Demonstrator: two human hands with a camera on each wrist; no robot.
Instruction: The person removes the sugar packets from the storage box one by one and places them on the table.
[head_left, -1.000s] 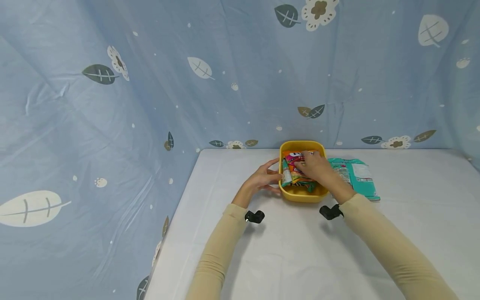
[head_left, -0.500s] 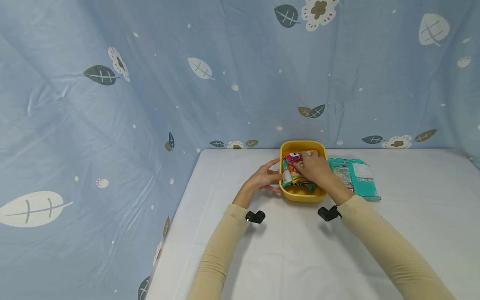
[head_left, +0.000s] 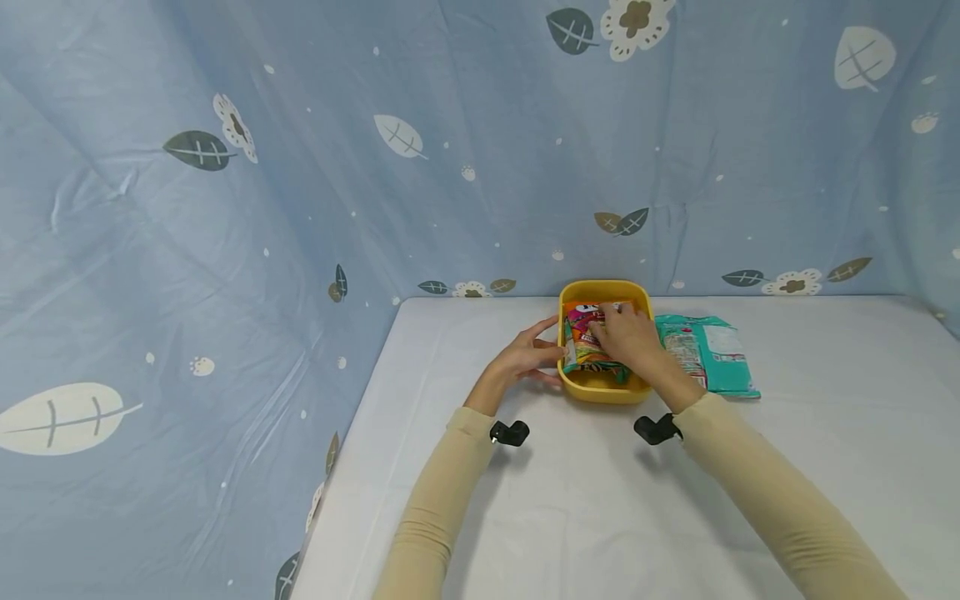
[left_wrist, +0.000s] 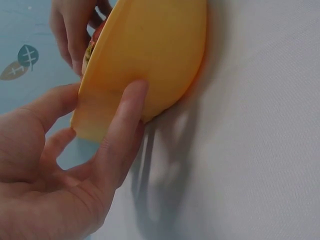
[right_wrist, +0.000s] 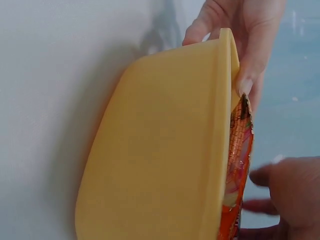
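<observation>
A yellow plastic basket (head_left: 607, 398) stands on the white table with an orange and magenta snack bag (head_left: 583, 333) inside. Under that bag, part of a teal packet (head_left: 570, 358) shows along the left wall. My left hand (head_left: 525, 354) touches the basket's left side with spread fingers, and in the left wrist view a long finger (left_wrist: 127, 107) lies against the outer wall. From the right my right hand (head_left: 632, 337) reaches in over the rim, fingertips on the orange bag (right_wrist: 237, 165). The right palm hides part of the contents.
A flat teal packet (head_left: 723, 358) lies on the table just right of the basket, partly behind the right forearm. A blue patterned curtain (head_left: 495, 150) hangs behind and to the left of the white table (head_left: 570, 500).
The orange bag has shifted slightly left and covers more of the teal packet in the basket. My right hand has moved a little left; the left hand has stayed at the basket's side.
</observation>
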